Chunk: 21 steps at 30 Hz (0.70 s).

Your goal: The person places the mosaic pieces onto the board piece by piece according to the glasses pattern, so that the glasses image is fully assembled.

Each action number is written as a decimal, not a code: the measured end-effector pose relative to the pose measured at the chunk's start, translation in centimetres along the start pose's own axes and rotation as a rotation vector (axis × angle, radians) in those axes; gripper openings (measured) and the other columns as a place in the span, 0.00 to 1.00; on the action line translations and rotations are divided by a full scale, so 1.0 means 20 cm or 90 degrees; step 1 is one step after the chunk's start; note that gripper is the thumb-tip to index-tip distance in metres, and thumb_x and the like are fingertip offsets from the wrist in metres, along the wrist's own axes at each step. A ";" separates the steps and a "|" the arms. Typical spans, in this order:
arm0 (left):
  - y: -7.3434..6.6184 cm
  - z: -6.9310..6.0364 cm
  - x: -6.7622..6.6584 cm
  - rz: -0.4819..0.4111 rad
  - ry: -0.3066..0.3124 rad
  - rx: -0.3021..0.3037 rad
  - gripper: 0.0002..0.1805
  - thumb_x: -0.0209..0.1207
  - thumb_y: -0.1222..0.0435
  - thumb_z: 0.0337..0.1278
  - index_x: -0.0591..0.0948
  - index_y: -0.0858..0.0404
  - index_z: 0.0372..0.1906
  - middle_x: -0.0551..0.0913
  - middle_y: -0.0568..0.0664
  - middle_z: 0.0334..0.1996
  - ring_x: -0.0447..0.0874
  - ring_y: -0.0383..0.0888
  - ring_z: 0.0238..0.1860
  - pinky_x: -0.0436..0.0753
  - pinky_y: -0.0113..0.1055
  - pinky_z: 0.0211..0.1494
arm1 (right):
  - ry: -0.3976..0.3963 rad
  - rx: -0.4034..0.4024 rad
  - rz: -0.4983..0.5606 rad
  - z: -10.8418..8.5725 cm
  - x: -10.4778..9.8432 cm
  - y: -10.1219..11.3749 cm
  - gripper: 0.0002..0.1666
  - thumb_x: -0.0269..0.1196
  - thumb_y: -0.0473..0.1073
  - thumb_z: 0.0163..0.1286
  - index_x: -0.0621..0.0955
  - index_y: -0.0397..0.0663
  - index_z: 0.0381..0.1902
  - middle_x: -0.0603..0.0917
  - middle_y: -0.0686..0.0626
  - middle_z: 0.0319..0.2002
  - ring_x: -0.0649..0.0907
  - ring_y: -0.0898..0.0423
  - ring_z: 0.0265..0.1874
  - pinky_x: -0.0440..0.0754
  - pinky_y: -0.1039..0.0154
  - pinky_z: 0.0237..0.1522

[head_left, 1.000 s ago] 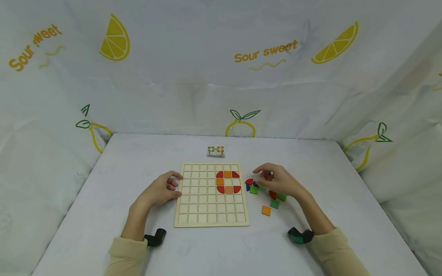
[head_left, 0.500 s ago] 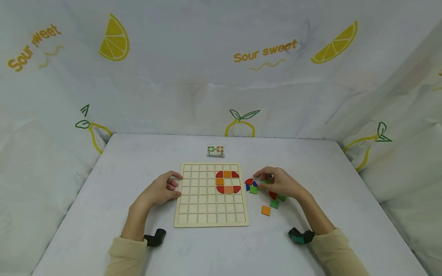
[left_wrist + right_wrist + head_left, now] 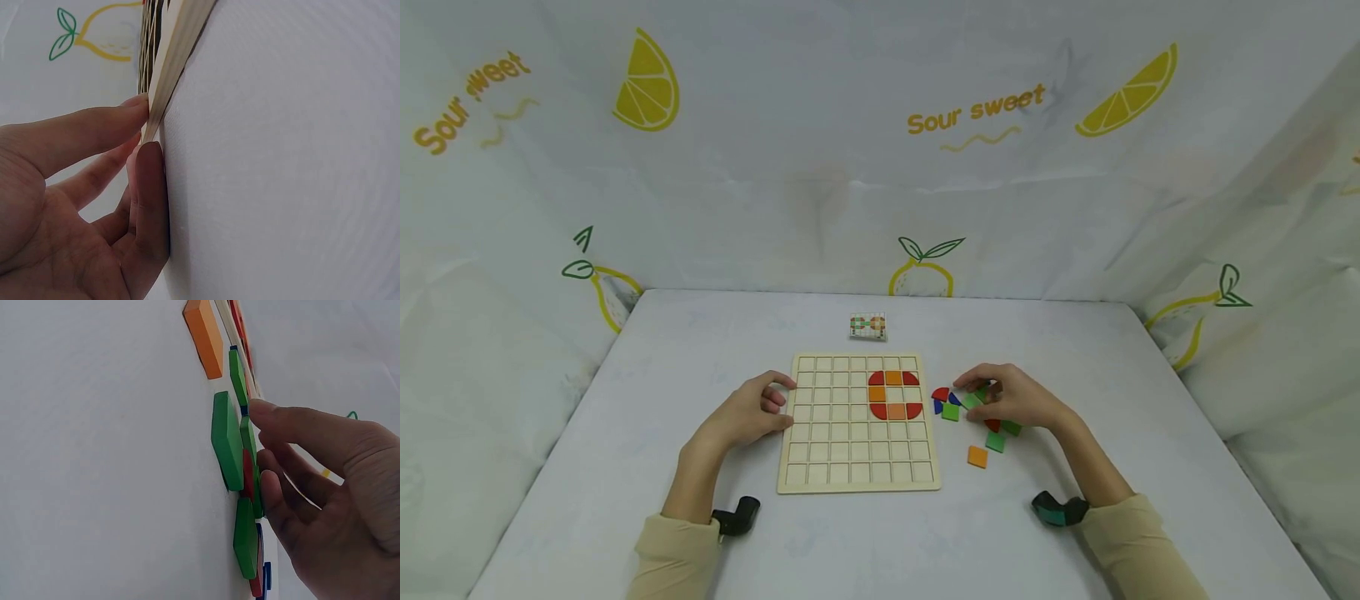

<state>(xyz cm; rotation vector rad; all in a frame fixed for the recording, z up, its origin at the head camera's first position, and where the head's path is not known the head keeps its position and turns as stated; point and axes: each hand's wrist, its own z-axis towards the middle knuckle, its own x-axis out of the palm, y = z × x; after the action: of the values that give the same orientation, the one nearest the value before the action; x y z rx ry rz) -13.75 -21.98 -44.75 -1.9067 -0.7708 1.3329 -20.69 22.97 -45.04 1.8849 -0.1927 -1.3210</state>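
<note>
A wooden grid board [image 3: 827,475] lies flat on the table, with red quarter-round and orange square tiles set in a C shape [image 3: 877,394] at its right. My left hand [image 3: 751,410] rests at the board's left edge, thumb and fingertips touching the rim with a gap between them. My right hand [image 3: 1011,396] hovers low over the loose tiles, thumb and index finger apart around a green square tile [image 3: 972,401]. In the right wrist view, fingertips [image 3: 262,407] are close to the green tiles [image 3: 248,439]; no tile shows lifted. Some tiles are hidden under the hand.
Right of the board lie a red tile [image 3: 941,393], blue tiles [image 3: 954,399], green squares [image 3: 996,442] and an orange square [image 3: 977,457]. A small pattern card [image 3: 868,326] stands behind the board. Patterned white cloth [image 3: 775,167] hangs behind the table.
My right hand has shifted slightly rightward and toward me, its thumb lower, uncovering green tiles near its fingertips. My left hand and the board look unchanged.
</note>
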 end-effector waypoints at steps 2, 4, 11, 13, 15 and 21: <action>0.01 0.00 0.00 -0.003 0.001 0.002 0.30 0.73 0.70 0.60 0.78 0.63 0.67 0.79 0.55 0.47 0.77 0.47 0.48 0.76 0.38 0.50 | 0.001 -0.006 0.010 -0.01 -0.01 -0.01 0.24 0.80 0.43 0.65 0.88 0.48 0.58 0.89 0.45 0.55 0.81 0.51 0.49 0.84 0.69 0.48; 0.01 0.00 0.01 -0.005 0.000 -0.001 0.30 0.72 0.70 0.60 0.78 0.63 0.67 0.79 0.55 0.47 0.77 0.46 0.48 0.76 0.38 0.51 | 0.005 -0.013 0.020 -0.02 -0.01 -0.02 0.24 0.80 0.43 0.65 0.88 0.48 0.58 0.89 0.44 0.55 0.82 0.52 0.47 0.85 0.68 0.47; 0.00 0.00 0.00 -0.004 0.000 -0.005 0.30 0.73 0.71 0.60 0.78 0.63 0.67 0.78 0.55 0.47 0.77 0.47 0.48 0.76 0.38 0.51 | 0.018 -0.027 0.008 -0.09 -0.01 0.00 0.23 0.80 0.43 0.64 0.89 0.54 0.57 0.89 0.48 0.55 0.82 0.54 0.42 0.83 0.67 0.43; 0.00 0.00 0.00 -0.004 0.000 -0.005 0.30 0.73 0.70 0.60 0.78 0.62 0.67 0.78 0.55 0.48 0.77 0.47 0.48 0.76 0.38 0.50 | 0.026 -0.036 -0.001 -0.11 0.00 0.01 0.23 0.81 0.45 0.64 0.89 0.54 0.57 0.89 0.50 0.55 0.82 0.53 0.46 0.83 0.67 0.46; 0.00 0.00 0.00 -0.005 -0.001 -0.005 0.30 0.73 0.70 0.60 0.78 0.62 0.67 0.78 0.55 0.48 0.77 0.47 0.49 0.76 0.38 0.51 | 0.040 -0.042 -0.007 -0.13 0.00 0.02 0.23 0.81 0.46 0.64 0.89 0.55 0.56 0.90 0.51 0.55 0.83 0.52 0.48 0.84 0.67 0.47; 0.01 0.00 0.01 -0.004 -0.001 -0.006 0.30 0.72 0.70 0.60 0.78 0.63 0.67 0.78 0.55 0.48 0.78 0.47 0.49 0.76 0.38 0.51 | 0.084 -0.067 -0.013 -0.19 0.02 0.03 0.22 0.81 0.47 0.64 0.89 0.59 0.56 0.91 0.54 0.53 0.81 0.54 0.48 0.83 0.67 0.49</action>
<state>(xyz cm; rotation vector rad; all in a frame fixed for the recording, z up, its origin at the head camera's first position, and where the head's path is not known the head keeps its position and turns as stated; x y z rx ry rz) -13.77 -21.98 -45.01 -1.9096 -0.7837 1.3291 -17.21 24.33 -44.49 1.8817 -0.0355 -1.1921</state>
